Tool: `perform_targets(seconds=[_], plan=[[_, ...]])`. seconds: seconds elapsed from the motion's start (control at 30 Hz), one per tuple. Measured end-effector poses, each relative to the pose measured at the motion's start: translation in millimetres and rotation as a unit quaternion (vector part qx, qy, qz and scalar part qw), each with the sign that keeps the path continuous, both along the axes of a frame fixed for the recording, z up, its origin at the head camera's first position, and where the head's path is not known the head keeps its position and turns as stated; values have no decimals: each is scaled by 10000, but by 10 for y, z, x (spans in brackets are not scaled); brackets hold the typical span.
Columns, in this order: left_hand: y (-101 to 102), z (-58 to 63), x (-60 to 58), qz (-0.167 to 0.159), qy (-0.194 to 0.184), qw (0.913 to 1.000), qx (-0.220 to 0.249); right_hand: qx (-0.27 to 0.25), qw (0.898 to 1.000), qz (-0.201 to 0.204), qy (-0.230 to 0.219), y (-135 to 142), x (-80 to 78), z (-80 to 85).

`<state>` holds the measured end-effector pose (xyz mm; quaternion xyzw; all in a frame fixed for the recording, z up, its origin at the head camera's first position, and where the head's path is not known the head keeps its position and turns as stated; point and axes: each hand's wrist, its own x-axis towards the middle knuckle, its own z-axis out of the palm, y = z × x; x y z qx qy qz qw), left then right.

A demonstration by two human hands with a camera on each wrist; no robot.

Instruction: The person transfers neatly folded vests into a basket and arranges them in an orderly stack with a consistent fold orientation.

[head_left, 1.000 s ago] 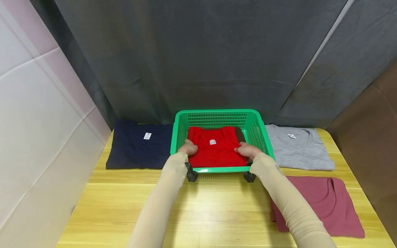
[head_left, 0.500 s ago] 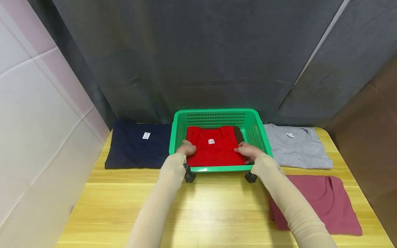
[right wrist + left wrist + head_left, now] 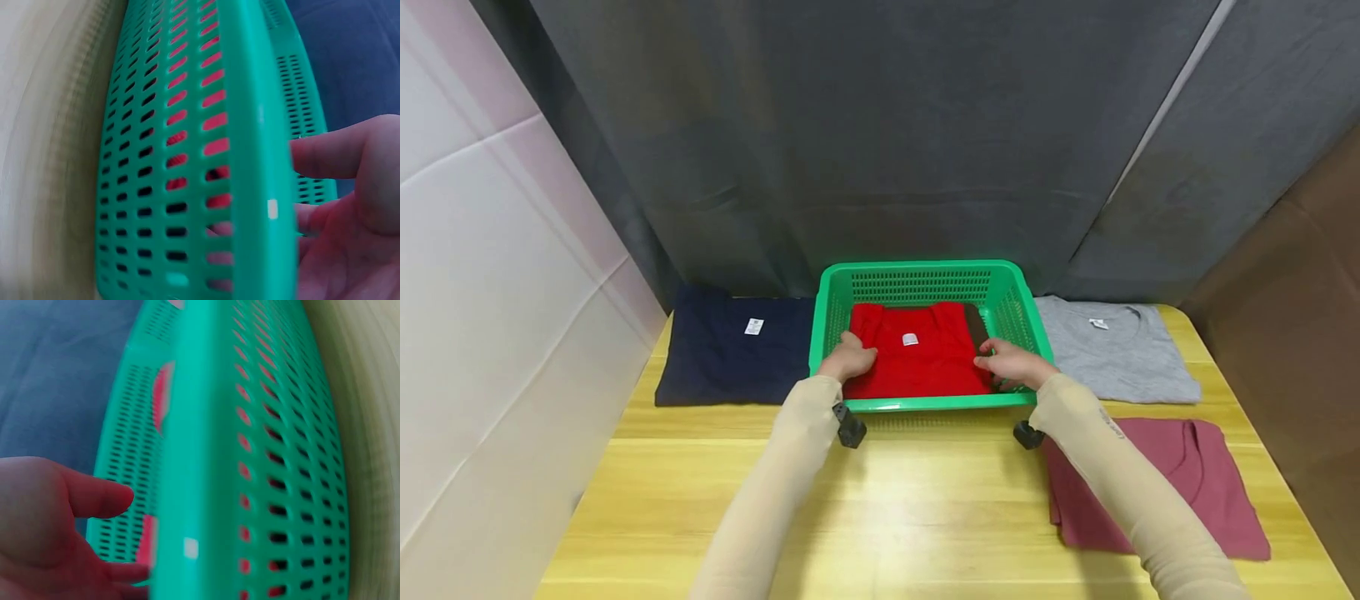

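Observation:
A folded red shirt (image 3: 917, 367) with a white neck label lies in a green plastic basket (image 3: 925, 405). Under its right edge shows a strip of dark brown cloth (image 3: 977, 325). My left hand (image 3: 850, 357) is inside the basket by the shirt's left edge; in the left wrist view its thumb stands apart from the fingers. At the opposite side, my right hand (image 3: 1013, 365) is beside the shirt's right edge, thumb (image 3: 328, 153) spread from the fingers. The basket wall partly hides the fingertips in both wrist views.
A folded navy shirt (image 3: 730, 358) lies left of the basket and a grey one (image 3: 1120, 354) to its right. Nearer on the right is a folded dusty-pink shirt (image 3: 1187, 483), partly under my right forearm. A dark curtain (image 3: 880, 150) hangs behind the wooden table (image 3: 880, 517).
My right hand has shifted slightly right, away from the red shirt, and its forearm has swung outward. My left wrist has moved a little left. The red shirt stays in the basket.

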<state>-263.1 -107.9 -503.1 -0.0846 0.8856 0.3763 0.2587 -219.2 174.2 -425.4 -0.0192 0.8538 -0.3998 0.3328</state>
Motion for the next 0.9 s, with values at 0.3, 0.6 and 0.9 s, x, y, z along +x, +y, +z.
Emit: perform_targets(seconds=[0.3, 0.6, 0.9], plan=[[265, 1038, 734, -296, 704, 9970, 151, 786, 9809, 1141, 1368, 141, 332, 248], [504, 1237, 1050, -394, 1587, 9861, 308, 464, 9711, 906, 2158, 379, 764, 451], [806, 1331, 1483, -863, 2135, 9701, 765, 260, 9598, -147, 2791, 750, 1235, 579]])
